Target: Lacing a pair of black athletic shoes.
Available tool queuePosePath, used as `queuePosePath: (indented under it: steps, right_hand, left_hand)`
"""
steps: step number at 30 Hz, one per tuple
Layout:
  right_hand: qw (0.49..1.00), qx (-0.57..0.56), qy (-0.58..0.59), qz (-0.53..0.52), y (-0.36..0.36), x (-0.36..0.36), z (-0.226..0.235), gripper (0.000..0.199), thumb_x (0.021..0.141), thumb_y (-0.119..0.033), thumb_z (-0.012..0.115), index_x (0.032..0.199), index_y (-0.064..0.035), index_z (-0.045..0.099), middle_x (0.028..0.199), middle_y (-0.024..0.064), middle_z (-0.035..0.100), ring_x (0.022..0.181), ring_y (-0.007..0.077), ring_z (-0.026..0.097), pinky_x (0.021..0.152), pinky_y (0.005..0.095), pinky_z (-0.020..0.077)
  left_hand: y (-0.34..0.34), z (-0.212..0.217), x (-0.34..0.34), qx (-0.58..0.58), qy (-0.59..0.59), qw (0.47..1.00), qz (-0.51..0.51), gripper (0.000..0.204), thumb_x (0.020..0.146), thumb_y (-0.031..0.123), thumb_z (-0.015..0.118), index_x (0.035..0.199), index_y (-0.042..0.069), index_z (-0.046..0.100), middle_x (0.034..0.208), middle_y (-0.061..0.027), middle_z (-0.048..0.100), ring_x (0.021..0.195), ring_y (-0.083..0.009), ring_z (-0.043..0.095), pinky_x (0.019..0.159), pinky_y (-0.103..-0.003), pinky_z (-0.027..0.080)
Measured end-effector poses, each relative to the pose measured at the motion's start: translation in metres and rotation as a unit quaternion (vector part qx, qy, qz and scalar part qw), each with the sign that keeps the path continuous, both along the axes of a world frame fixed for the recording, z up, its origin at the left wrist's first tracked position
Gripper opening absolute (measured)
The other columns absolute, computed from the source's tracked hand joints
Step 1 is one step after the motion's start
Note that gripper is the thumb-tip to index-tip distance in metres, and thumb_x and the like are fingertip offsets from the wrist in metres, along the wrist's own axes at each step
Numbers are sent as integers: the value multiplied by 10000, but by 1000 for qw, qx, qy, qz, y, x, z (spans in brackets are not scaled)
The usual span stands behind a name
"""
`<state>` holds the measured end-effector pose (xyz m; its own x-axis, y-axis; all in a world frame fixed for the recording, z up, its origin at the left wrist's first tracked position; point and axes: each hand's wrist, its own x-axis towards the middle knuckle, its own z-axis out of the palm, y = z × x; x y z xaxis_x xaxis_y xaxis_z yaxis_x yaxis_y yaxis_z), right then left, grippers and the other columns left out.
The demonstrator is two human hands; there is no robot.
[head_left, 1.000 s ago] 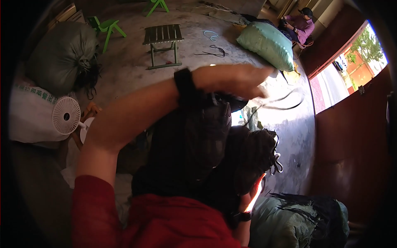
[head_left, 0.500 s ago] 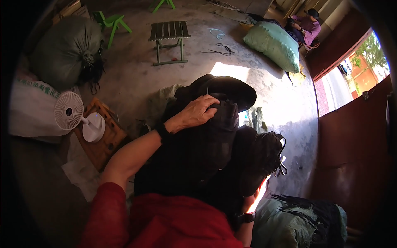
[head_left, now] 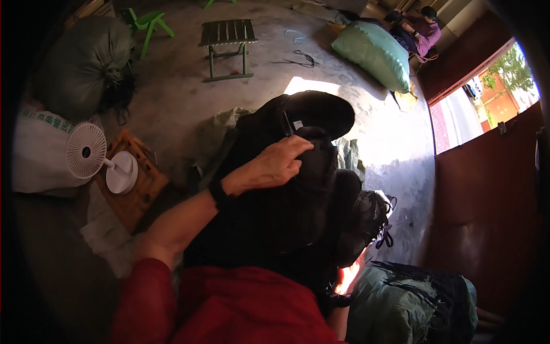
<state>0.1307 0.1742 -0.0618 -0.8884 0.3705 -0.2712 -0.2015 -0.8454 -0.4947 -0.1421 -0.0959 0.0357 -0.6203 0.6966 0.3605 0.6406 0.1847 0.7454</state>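
Observation:
A black shoe-like piece (head_left: 303, 189) lies over my lap, its broad rounded flap (head_left: 326, 112) raised and a small white label inside. My left hand (head_left: 269, 163) is closed at its upper edge, the fingers pinched around a thin dark pen-like tool (head_left: 287, 122) that sticks up past the knuckles. To the right is a second dark lace-up shoe (head_left: 372, 215) with loops of black lace. Bright sunlight falls on my right hand (head_left: 349, 275), low beside this shoe and touching its underside; its fingers are mostly hidden.
A green sack (head_left: 384, 301) with black laces lies at lower right. To the left, a white fan (head_left: 121, 172) stands on a wooden stool (head_left: 137, 198) near stuffed sacks (head_left: 86, 69). Ahead are a folding stool (head_left: 227, 34), a pale green sack (head_left: 372, 54) and a seated person (head_left: 427, 34).
My left hand has shifted slightly right and down along the black piece. The flap stands more open, showing the label. The laced shoe has turned and dropped a little. The whole view has shifted slightly.

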Motion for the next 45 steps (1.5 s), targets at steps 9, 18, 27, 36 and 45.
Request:
queuePosePath:
  steps: [9, 18, 27, 36, 45]
  right_hand:
    - [995, -20, -37, -85, -11, -11, 10, 467, 1012, -405, 448, 1282, -35, 542, 1295, 133, 580, 1189, 279, 553, 1041, 438, 436]
    - [993, -106, 37, -32, -16, -22, 57, 431, 1022, -358, 442, 1318, -56, 520, 1300, 141, 573, 1187, 286, 559, 1049, 455, 434]
    - [998, -39, 11, -55, -8, -5, 53, 520, 1001, -379, 463, 1367, -10, 440, 1355, 145, 524, 1247, 305, 506, 1080, 513, 374]
    - [993, -57, 48, -96, 5, 15, 19, 505, 979, -324, 524, 1394, -49, 439, 1398, 105, 503, 1289, 284, 462, 1114, 472, 320]
    - [989, -76, 89, -94, 5, 22, 1, 509, 976, -334, 530, 1398, -61, 446, 1403, 97, 501, 1290, 287, 458, 1116, 474, 306]
  left_hand:
    - [-4, 14, 38, 65, 110, 981, 147, 361, 815, 38, 651, 1172, 45, 599, 1247, -120, 571, 1201, -318, 508, 1013, -414, 407]
    - [21, 20, 62, -55, 284, 940, 183, 244, 722, 64, 725, 950, 50, 640, 1039, -57, 589, 983, -250, 569, 854, -394, 417]
    - [33, 6, 56, 5, 311, 926, 214, 149, 807, 57, 684, 923, 65, 592, 950, -46, 601, 936, -242, 587, 844, -375, 424]
    - [34, 18, 59, -66, 301, 936, 173, 208, 748, 53, 712, 919, 74, 595, 989, -61, 587, 961, -261, 569, 839, -379, 409]
    - [43, 10, 56, -56, 270, 942, 190, 142, 829, 18, 649, 928, 43, 549, 946, -94, 582, 929, -295, 567, 819, -389, 417]
